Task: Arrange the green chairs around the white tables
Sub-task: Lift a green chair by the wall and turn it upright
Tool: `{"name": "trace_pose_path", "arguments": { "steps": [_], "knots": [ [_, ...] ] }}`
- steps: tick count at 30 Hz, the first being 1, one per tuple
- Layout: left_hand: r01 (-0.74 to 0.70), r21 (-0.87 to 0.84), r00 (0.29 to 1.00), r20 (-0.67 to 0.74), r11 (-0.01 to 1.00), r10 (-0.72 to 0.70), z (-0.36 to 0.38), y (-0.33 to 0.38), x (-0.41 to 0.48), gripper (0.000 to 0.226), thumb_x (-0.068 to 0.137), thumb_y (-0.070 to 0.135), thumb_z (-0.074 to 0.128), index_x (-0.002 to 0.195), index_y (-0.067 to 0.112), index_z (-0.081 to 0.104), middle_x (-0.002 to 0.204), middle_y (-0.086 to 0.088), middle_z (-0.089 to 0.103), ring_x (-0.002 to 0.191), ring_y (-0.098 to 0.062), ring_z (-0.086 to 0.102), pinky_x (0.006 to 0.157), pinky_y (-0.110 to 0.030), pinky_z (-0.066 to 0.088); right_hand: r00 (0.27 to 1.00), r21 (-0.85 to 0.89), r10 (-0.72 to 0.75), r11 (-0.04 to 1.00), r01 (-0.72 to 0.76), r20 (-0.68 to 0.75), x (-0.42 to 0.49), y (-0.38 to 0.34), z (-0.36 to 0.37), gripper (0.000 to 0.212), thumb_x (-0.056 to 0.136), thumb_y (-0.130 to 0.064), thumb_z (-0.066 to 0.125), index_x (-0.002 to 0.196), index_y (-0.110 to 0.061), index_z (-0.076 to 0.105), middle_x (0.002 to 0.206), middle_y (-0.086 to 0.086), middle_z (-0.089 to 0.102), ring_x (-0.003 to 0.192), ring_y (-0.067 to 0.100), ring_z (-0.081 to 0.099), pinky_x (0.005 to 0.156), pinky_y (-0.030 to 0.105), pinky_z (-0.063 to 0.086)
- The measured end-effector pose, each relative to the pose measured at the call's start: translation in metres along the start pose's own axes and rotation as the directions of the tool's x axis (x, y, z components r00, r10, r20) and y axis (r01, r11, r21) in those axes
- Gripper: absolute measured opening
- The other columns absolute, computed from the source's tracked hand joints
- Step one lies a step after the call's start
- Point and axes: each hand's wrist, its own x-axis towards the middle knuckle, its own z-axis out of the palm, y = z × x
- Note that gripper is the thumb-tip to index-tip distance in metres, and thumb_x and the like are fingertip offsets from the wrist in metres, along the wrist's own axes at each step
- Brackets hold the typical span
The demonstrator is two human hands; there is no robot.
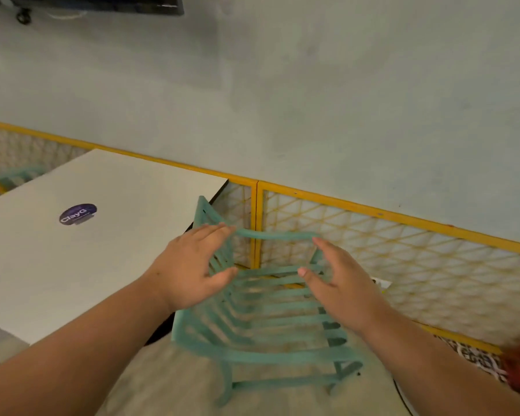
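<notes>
A pale wall (312,85) fills the upper view, and below it runs a low lattice panel (418,259) with a yellow frame. The white table (102,265) stands at the left, its far corner close to the panel. The green chair (267,328), blurred, stands on the floor just beside the table's right edge, between table and panel. Another green chair (12,175) shows partly at the table's far left. The left hand (192,268) and right hand (342,286) are spread, fingers loose, one at each side of the chair's upper frame; they seem to grip nothing, though contact is unclear. A round purple sticker (78,214) lies on the tabletop.
</notes>
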Motion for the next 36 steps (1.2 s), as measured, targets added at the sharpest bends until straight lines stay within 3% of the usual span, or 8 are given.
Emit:
{"name": "trace_pose_path", "arguments": {
  "steps": [8,13,19,22,25,29,33,36],
  "knots": [
    [0.082,-0.036,0.993,0.083,0.996,-0.079,0.062,-0.093,-0.018,0.075,0.094,0.051,0.062,0.159,0.026,0.033,0.161,0.0,0.039,0.147,-0.022,0.034,0.118,-0.04,0.031,0.987,0.044,0.126,0.99,-0.131,0.102,-0.007,0.003,0.137,0.073,0.095,-0.064,0.054,0.159,-0.039,0.029,0.163,-0.009,0.035,0.148,0.013,0.032,0.116,0.036,0.031],
    [0.094,-0.071,0.985,0.154,0.993,-0.082,0.108,-0.144,-0.028,0.073,0.094,0.05,0.063,0.157,0.023,0.037,0.16,-0.001,0.041,0.147,-0.022,0.034,0.118,-0.034,0.025,0.968,0.097,0.171,0.977,-0.192,0.185,-0.002,-0.002,0.244,0.063,0.098,-0.054,0.056,0.155,-0.03,0.041,0.156,-0.004,0.047,0.142,0.016,0.042,0.115,0.031,0.032],
    [0.05,-0.016,0.965,0.257,0.999,-0.044,0.148,-0.168,-0.01,0.074,0.095,0.055,0.055,0.159,0.028,0.03,0.165,0.003,0.032,0.154,-0.024,0.02,0.125,-0.045,0.021,0.936,0.16,0.238,0.945,-0.284,0.258,0.014,0.01,0.337,0.041,0.104,-0.042,0.053,0.138,-0.02,0.061,0.135,0.004,0.064,0.128,0.02,0.056,0.105,0.03,0.041],
    [-0.039,0.044,0.962,0.273,0.998,0.025,0.16,-0.162,-0.003,0.073,0.093,0.063,0.048,0.157,0.033,0.032,0.165,0.008,0.031,0.155,-0.02,0.013,0.124,-0.047,0.015,0.919,0.158,0.267,0.934,-0.321,0.29,0.02,0.029,0.356,0.04,0.105,-0.044,0.049,0.13,-0.018,0.065,0.125,0.008,0.068,0.118,0.025,0.062,0.095,0.032,0.046],
    [-0.168,0.105,0.958,0.252,0.98,0.137,0.172,-0.142,-0.009,0.068,0.085,0.069,0.034,0.144,0.038,0.049,0.15,0.013,0.051,0.148,-0.019,0.031,0.118,-0.047,0.028,0.914,0.061,0.305,0.942,-0.331,0.267,0.026,0.057,0.357,0.04,0.105,-0.043,0.046,0.128,-0.017,0.066,0.128,0.01,0.067,0.119,0.028,0.06,0.099,0.038,0.047],
    [-0.225,0.227,0.882,0.461,0.947,0.099,0.204,-0.119,-0.019,0.056,0.087,0.066,0.038,0.133,0.038,0.055,0.134,0.015,0.057,0.137,-0.017,0.041,0.111,-0.043,0.035,0.883,-0.049,0.327,0.943,-0.33,0.338,0.024,0.091,0.363,0.033,0.107,-0.039,0.042,0.087,-0.021,0.061,0.102,0.015,0.071,0.1,0.036,0.064,0.083,0.039,0.046],
    [-0.204,0.295,0.888,0.457,0.934,0.05,0.216,-0.125,-0.022,0.059,0.086,0.066,0.034,0.137,0.042,0.052,0.136,0.018,0.058,0.139,-0.014,0.042,0.111,-0.04,0.03,0.881,-0.098,0.299,0.954,-0.283,0.368,0.021,0.103,0.375,0.049,0.111,-0.04,0.033,0.093,-0.012,0.07,0.1,0.019,0.073,0.1,0.038,0.065,0.09,0.04,0.045],
    [-0.195,0.301,0.918,0.391,0.933,0.066,0.22,-0.126,-0.022,0.063,0.079,0.065,0.027,0.13,0.045,0.059,0.122,0.022,0.066,0.122,-0.01,0.056,0.099,-0.037,0.034,0.902,-0.122,0.261,0.965,-0.233,0.344,0.021,0.109,0.381,0.05,0.11,-0.041,0.033,0.096,-0.011,0.071,0.1,0.018,0.074,0.1,0.038,0.065,0.094,0.042,0.045]
  ]
}}
